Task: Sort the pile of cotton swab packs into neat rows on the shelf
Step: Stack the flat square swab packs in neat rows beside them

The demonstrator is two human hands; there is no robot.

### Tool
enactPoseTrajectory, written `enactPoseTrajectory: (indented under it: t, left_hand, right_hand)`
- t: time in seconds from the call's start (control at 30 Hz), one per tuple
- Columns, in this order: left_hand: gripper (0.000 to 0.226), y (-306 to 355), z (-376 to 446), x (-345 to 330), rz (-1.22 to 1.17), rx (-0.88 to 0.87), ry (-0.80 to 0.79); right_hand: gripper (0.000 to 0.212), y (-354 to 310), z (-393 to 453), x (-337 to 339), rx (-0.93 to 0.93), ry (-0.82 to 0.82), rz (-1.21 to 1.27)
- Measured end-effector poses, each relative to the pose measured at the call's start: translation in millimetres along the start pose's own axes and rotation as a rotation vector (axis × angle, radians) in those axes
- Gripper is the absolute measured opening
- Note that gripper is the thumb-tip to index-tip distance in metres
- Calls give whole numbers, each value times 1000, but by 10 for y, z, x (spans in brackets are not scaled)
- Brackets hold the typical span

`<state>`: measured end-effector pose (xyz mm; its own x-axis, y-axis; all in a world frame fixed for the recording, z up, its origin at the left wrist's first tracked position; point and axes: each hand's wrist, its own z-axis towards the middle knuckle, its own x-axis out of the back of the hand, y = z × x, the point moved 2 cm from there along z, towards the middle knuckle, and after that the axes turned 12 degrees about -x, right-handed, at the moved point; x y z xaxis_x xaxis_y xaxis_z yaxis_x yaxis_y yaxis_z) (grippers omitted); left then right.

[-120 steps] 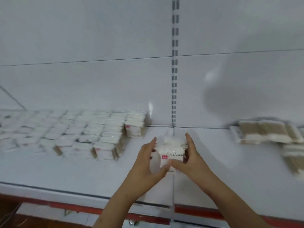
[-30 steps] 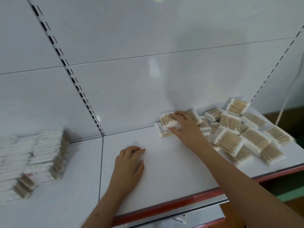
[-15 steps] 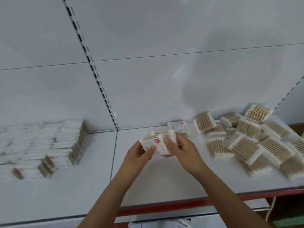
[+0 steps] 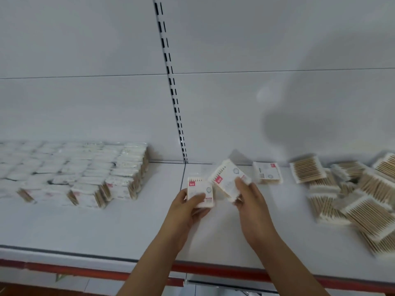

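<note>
Your shelf (image 4: 128, 229) has neat rows (image 4: 81, 174) on the left & a loose pile (image 4: 350, 195) on the right. One pack (image 4: 267, 173) lies alone by the back wall. Your left hand (image 4: 186, 210) grips a pack (image 4: 199, 192); right hand (image 4: 251, 201) pinches a tilted pack (image 4: 227, 180). Hands apart, packs nearly touching.

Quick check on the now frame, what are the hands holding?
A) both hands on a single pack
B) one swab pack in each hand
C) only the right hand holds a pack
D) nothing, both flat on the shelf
B: the left hand grips one pack and the right hand grips a second, tilted pack, with the two packs side by side above the shelf.
</note>
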<state>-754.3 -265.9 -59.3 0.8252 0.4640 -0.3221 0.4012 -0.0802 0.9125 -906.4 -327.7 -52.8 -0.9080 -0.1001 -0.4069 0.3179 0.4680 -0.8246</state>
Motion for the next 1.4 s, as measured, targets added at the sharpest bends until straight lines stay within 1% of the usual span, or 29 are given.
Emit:
enactPoseTrajectory:
  t: [0.07, 0.13, 0.2, 0.27, 0.33, 0.4, 0.47, 0.5, 0.53, 0.6, 0.63, 0.7, 0.73, 0.77, 0.83, 0.87, 0.9, 0.93, 1.0, 1.07, 1.13, 1.2, 1.3, 1.4]
  left_hand:
    - [29, 9, -14, -28, 1, -35, -34]
    - [30, 7, -24, -40, -8, -61, -45]
    - [40, 19, -30, -22, -5, -90, -45]
    - [49, 31, -43, 9, 41, -121, -67]
    - [51, 32, -71, 32, 77, -134, -97]
    - [52, 29, -94, 76, 77, -141, -110]
    - [51, 38, -120, 162, 81, -158, -100]
    - [48, 49, -132, 231, 117, -180, -78]
    - [41, 68, -147, 314, 177, -211, -52]
    - [27, 144, -199, 514, 336, -310, -9]
    - [23, 207, -234, 625, 441, -372, -1]
    - [29, 319, -308, 884, 687, -500, 17]
    - [33, 358, -342, 1039, 771, -566, 63]
    - [34, 409, -379, 1199, 812, -627, 147]
    - [21, 526, -453, 1518, 788, -684, 386]
    - [21, 574, -477, 1664, 755, -678, 490]
    - [23, 610, -486, 1794, 725, -646, 553]
    - [24, 625, -474, 1908, 711, -596, 570]
    - [22, 618, -434, 2073, 759, -526, 495]
    - [22, 599, -408, 2147, 792, -515, 371]
    - [25, 585, -380, 2175, 813, -501, 254]
    - [32, 582, -336, 2211, 852, -494, 190]
    - [38, 590, -263, 2303, 894, -542, 129]
    - [37, 616, -223, 2387, 973, -613, 76]
  right_hand:
    - [17, 76, -16, -63, 34, 3, -95]
    - [17, 149, -12, -75, 66, 52, -181]
    - [16, 175, -4, -63, 146, 106, -396]
    - [14, 179, -12, -82, 180, 81, -535]
    - [20, 203, -29, -140, 170, 22, -553]
    - [28, 274, -30, -220, 168, 23, -570]
    - [28, 364, -36, -340, 161, 13, -611]
    - [25, 411, -35, -405, 126, -29, -613]
    - [30, 445, -36, -475, 71, -107, -594]
    - [48, 478, -41, -605, -49, -290, -541]
    - [50, 482, -44, -683, -88, -366, -533]
    - [43, 519, -59, -857, -86, -438, -562]
    - [38, 556, -79, -958, -64, -437, -578]
    - [35, 614, -90, -1063, -40, -420, -590]
    - [33, 767, -127, -1263, 3, -388, -628]
    - [33, 852, -149, -1370, 27, -375, -658]
    - [34, 947, -162, -1468, 54, -355, -695]
    - [35, 1044, -169, -1563, 76, -326, -727]
    - [41, 1223, -143, -1717, 147, -233, -785]
    - [45, 1342, -125, -1836, 241, -135, -807]
    - [50, 1383, -152, -1939, 249, -66, -762]
    - [53, 1397, -184, -2015, 233, -32, -703]
    - [40, 1410, -203, -2077, 275, 13, -778]
    - [28, 1412, -170, -2052, 364, 47, -983]
